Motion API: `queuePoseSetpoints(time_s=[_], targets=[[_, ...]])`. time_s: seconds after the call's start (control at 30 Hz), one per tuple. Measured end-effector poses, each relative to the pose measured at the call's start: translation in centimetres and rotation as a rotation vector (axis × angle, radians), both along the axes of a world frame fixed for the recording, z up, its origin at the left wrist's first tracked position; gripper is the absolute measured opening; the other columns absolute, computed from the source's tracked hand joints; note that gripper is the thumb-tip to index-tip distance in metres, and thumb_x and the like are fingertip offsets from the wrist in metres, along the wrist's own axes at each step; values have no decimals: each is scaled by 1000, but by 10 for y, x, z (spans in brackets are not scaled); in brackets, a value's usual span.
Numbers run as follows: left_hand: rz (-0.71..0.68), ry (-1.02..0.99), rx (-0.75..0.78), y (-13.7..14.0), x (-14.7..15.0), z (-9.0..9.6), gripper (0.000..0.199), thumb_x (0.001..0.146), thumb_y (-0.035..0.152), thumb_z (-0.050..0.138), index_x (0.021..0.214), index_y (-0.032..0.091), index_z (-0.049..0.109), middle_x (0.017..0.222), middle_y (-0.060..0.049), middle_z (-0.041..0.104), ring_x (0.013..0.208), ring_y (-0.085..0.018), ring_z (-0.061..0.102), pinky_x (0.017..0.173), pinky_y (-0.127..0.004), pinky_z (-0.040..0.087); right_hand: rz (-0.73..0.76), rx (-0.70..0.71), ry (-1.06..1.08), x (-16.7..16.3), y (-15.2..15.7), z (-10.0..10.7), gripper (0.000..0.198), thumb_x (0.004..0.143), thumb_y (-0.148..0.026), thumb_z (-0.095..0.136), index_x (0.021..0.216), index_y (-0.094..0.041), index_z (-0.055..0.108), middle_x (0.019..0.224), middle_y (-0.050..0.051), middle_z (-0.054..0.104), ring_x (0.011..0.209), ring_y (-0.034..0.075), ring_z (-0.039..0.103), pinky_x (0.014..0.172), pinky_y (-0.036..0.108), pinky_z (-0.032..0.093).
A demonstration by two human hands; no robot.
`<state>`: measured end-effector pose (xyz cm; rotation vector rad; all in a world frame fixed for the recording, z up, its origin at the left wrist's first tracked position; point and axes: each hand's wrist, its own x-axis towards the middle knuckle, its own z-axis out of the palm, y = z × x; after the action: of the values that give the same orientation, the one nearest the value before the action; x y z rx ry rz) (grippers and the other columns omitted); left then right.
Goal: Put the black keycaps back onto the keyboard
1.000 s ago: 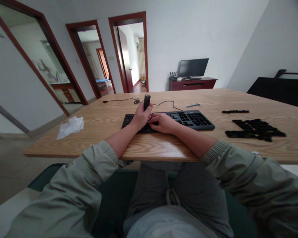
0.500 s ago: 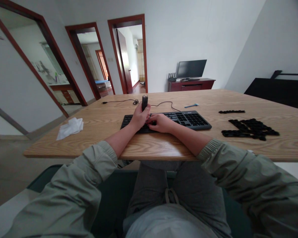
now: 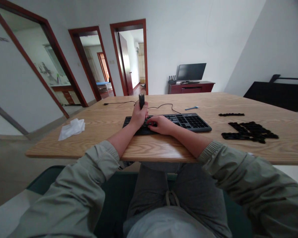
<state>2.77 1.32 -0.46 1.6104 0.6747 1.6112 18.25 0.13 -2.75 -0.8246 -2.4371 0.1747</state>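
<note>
A black computer keyboard [image 3: 196,121] lies on the wooden table in front of me, its right part uncovered. My left hand [image 3: 138,117] is over its left part, closed round a black cylindrical handle [image 3: 141,100] that stands upright. The lower end of the tool is hidden by the hand, so its kind cannot be made out. Close beside it, my right hand [image 3: 161,124] rests low on the keys with thumb and fingers curled together. Whatever is between those fingertips is too small and dark to name.
Several dark keycaps [image 3: 254,130] lie in clustered rows on the table [image 3: 164,148] at the right, with a separate row [image 3: 231,114] behind. A blue brush [image 3: 191,108] lies beyond the keyboard. White tissue [image 3: 72,128] is at the left, and a cable [image 3: 161,105] runs behind.
My left hand has shifted slightly left with the handle. My right hand stays nearly in place on the keys. The whole view has tilted up a little.
</note>
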Motion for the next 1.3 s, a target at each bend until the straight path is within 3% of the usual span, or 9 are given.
queuePoseSetpoints(time_s=[0.23, 0.37, 0.6, 0.73, 0.93, 1.1, 1.2, 1.3], targets=[[-31, -41, 8, 5, -4, -1, 38, 90, 53, 62, 84, 21, 41, 52, 10, 37, 41, -6, 38, 42, -18, 35, -86, -13, 23, 0, -2, 0, 31, 88, -25, 58, 114, -17, 73, 98, 7, 74, 81, 17, 64, 79, 29, 47], [34, -78, 41, 10, -15, 2, 38, 89, 54, 63, 85, 21, 43, 51, 10, 40, 42, -7, 41, 43, -19, 37, -169, 8, 58, 1, -3, -1, 42, 86, -27, 61, 126, -15, 66, 97, 7, 72, 80, 18, 63, 77, 30, 47], [198, -282, 66, 21, -48, 19, 31, 89, 50, 64, 93, 23, 50, 50, 10, 38, 40, -7, 40, 43, -19, 35, -137, 70, -18, 5, -1, 0, 29, 87, -28, 61, 110, -19, 76, 101, 9, 69, 84, 18, 63, 83, 30, 47], [240, -289, 57, 23, -54, 22, 30, 89, 51, 63, 96, 24, 52, 50, 10, 38, 39, -8, 40, 43, -19, 35, -106, 95, -18, 4, -2, 1, 26, 87, -29, 61, 103, -18, 78, 102, 9, 69, 87, 19, 63, 85, 31, 47], [230, -265, 104, 22, -54, 22, 31, 88, 51, 65, 95, 24, 53, 50, 10, 39, 40, -8, 41, 43, -19, 36, -194, -75, 237, 3, -11, 18, 20, 79, -21, 62, 96, -16, 71, 80, 4, 69, 71, 14, 61, 69, 26, 47], [239, -250, 91, 18, -52, 24, 29, 89, 49, 64, 94, 23, 52, 50, 10, 37, 40, -8, 39, 43, -19, 36, -234, -24, 204, 59, 0, 64, 16, 72, -18, 65, 88, -16, 68, 78, 3, 68, 70, 14, 61, 65, 26, 47], [236, -225, 97, 16, -50, 25, 29, 89, 48, 65, 91, 24, 50, 50, 10, 37, 40, -8, 39, 42, -19, 35, -466, 24, 74, 122, 18, 91, 15, 73, -19, 68, 88, -18, 71, 75, 2, 67, 65, 13, 58, 66, 29, 46], [228, -188, 101, 16, -48, 23, 31, 88, 49, 66, 88, 23, 48, 50, 9, 38, 40, -8, 39, 41, -19, 34, -697, -26, -132, 189, 33, 97, 15, 73, -20, 71, 88, -20, 76, 76, 2, 70, 61, 12, 56, 66, 30, 44]])
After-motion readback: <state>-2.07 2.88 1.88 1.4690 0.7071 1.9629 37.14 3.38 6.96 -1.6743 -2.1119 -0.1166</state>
